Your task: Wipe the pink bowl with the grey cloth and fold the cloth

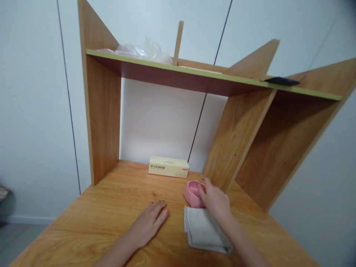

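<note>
A small pink bowl (191, 199) with an angular, faceted wall stands on the wooden desk. My right hand (215, 200) is at its right side, the thumb dipping inside and the other fingers over the rim, so the wall is pinched between them. Part of the bowl is hidden behind that hand. Just in front of it lies a folded light grey cloth (204, 230), with my right forearm passing above its right edge. My left hand (151, 222) rests flat on the desk, left of the bowl, fingers stretched out and nothing in it.
A long cream cardboard box (168, 167) with printed text stands at the back against the wall. Wooden side panels (103, 122) and an upper shelf (172, 74) frame the desk. On that shelf lie a clear plastic bag (144, 52) and a dark flat object (282, 81).
</note>
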Motion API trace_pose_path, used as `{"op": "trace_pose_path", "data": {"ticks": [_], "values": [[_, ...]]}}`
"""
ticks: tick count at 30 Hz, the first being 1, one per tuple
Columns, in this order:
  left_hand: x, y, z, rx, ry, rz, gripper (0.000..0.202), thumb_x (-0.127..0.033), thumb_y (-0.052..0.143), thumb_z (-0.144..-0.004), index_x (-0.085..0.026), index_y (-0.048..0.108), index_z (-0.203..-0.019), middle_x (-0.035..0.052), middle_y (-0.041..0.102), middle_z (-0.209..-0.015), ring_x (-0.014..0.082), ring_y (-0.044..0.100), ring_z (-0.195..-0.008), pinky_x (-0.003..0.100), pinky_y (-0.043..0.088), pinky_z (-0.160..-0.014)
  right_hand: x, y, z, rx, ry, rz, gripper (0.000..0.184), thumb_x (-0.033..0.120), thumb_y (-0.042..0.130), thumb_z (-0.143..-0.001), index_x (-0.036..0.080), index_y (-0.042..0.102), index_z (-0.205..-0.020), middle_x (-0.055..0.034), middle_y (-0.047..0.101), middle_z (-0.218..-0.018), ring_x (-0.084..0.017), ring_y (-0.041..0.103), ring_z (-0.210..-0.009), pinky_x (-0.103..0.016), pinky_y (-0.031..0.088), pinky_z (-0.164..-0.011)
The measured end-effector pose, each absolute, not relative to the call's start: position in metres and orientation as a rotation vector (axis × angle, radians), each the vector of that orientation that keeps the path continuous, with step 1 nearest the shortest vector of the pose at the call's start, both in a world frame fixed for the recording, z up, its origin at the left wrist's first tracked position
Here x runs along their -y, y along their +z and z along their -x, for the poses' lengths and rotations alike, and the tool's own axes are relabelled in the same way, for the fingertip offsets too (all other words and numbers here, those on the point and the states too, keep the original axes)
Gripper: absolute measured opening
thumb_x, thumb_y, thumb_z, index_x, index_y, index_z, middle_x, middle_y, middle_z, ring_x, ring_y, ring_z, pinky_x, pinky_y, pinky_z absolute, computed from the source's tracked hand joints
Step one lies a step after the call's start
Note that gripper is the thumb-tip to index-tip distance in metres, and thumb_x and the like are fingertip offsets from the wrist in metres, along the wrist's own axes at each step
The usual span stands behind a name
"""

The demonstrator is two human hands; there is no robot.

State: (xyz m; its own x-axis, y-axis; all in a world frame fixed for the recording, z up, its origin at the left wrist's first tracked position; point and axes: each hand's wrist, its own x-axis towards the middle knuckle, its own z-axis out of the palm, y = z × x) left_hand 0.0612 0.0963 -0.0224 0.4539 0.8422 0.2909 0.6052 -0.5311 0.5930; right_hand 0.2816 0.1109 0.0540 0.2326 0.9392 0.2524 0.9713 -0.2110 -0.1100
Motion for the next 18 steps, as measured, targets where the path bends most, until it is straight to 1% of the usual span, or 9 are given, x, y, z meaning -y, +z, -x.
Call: {"op": "trace_pose_path", "data": {"ticks": [2, 3, 5, 7, 9, 10, 13, 16, 18], "values": [[-0.096, -0.025, -0.062, -1.24, 0.779, -2.323, 0.046, -0.047, 0.028, -0.088, -0.017, 0.05, -0.116, 0.0071, 0.051, -0.123, 0.0194, 0.044, -0.115, 0.037, 0.03, -0.101, -0.125, 0.053, -0.31, 1.707, -0.107, 2.423, 0.046, 0.042, 0.03, -0.085, 0.009, 0.045, -0.115, -0.021, 0.062, -0.094, -0.031, 0.06, -0.086, -0.039, 0.041, -0.068], [-0.095, -0.025, -0.063, -1.248, 0.764, -2.335, 0.047, -0.047, 0.028, -0.087, -0.017, 0.05, -0.116, 0.008, 0.05, -0.124, 0.0205, 0.043, -0.115, 0.039, 0.029, -0.101, -0.132, 0.05, -0.32, 1.696, -0.02, 2.439, 0.05, 0.044, 0.03, -0.085, 0.007, 0.046, -0.114, -0.0226, 0.061, -0.095, -0.031, 0.059, -0.089, -0.039, 0.041, -0.069], [-0.092, -0.025, -0.065, -1.239, 0.745, -2.36, 0.048, -0.048, 0.03, -0.087, -0.017, 0.049, -0.117, 0.0091, 0.048, -0.125, 0.0219, 0.042, -0.116, 0.04, 0.029, -0.101, -0.142, 0.04, -0.333, 1.715, 0.092, 2.436, 0.049, 0.045, 0.033, -0.084, 0.006, 0.051, -0.108, -0.022, 0.062, -0.096, -0.029, 0.058, -0.093, -0.035, 0.042, -0.07], [-0.088, -0.023, -0.067, -1.179, 0.749, -2.388, 0.046, -0.047, 0.031, -0.087, -0.018, 0.048, -0.118, 0.009, 0.048, -0.126, 0.0216, 0.041, -0.117, 0.04, 0.03, -0.1, -0.15, 0.031, -0.336, 1.757, 0.174, 2.407, 0.039, 0.038, 0.038, -0.083, 0.009, 0.057, -0.1, -0.0183, 0.063, -0.095, -0.024, 0.059, -0.092, -0.029, 0.042, -0.068], [-0.084, -0.02, -0.069, -1.068, 0.746, -2.417, 0.042, -0.044, 0.033, -0.087, -0.019, 0.049, -0.117, 0.0075, 0.048, -0.125, 0.0203, 0.042, -0.116, 0.038, 0.03, -0.1, -0.155, 0.026, -0.335, 1.791, 0.246, 2.376, 0.027, 0.025, 0.043, -0.079, 0.011, 0.061, -0.093, -0.0147, 0.065, -0.093, -0.021, 0.061, -0.088, -0.024, 0.042, -0.065], [-0.081, -0.018, -0.07, -1.006, 0.733, -2.429, 0.04, -0.042, 0.034, -0.087, -0.02, 0.05, -0.116, 0.0064, 0.049, -0.125, 0.0194, 0.042, -0.116, 0.037, 0.03, -0.1, -0.157, 0.026, -0.333, 1.8, 0.272, 2.363, 0.024, 0.019, 0.044, -0.077, 0.012, 0.062, -0.09, -0.0138, 0.065, -0.092, -0.02, 0.061, -0.086, -0.023, 0.041, -0.064], [-0.075, -0.014, -0.073, -0.867, 0.68, -2.434, 0.036, -0.036, 0.039, -0.087, -0.023, 0.05, -0.118, 0.0033, 0.051, -0.123, 0.0174, 0.044, -0.114, 0.034, 0.029, -0.101, -0.158, 0.03, -0.327, 1.805, 0.299, 2.321, 0.025, 0.01, 0.043, -0.073, 0.011, 0.064, -0.085, -0.0149, 0.066, -0.088, -0.021, 0.062, -0.083, -0.024, 0.041, -0.062], [-0.073, -0.013, -0.073, -0.81, 0.647, -2.411, 0.039, -0.034, 0.044, -0.084, -0.024, 0.045, -0.122, 0.0019, 0.05, -0.124, 0.0171, 0.043, -0.115, 0.032, 0.03, -0.101, -0.157, 0.039, -0.311, 1.836, 0.307, 2.236, 0.026, 0.007, 0.04, -0.072, 0.009, 0.064, -0.083, -0.0156, 0.066, -0.087, -0.021, 0.061, -0.083, -0.023, 0.04, -0.062], [-0.074, -0.015, -0.072, -0.794, 0.638, -2.404, 0.041, -0.034, 0.046, -0.083, -0.025, 0.044, -0.123, 0.0013, 0.049, -0.125, 0.0175, 0.041, -0.116, 0.032, 0.029, -0.101, -0.157, 0.043, -0.29, 1.884, 0.34, 2.153, 0.027, 0.006, 0.038, -0.073, 0.01, 0.064, -0.081, -0.0137, 0.067, -0.084, -0.019, 0.062, -0.08, -0.021, 0.04, -0.06]]}}
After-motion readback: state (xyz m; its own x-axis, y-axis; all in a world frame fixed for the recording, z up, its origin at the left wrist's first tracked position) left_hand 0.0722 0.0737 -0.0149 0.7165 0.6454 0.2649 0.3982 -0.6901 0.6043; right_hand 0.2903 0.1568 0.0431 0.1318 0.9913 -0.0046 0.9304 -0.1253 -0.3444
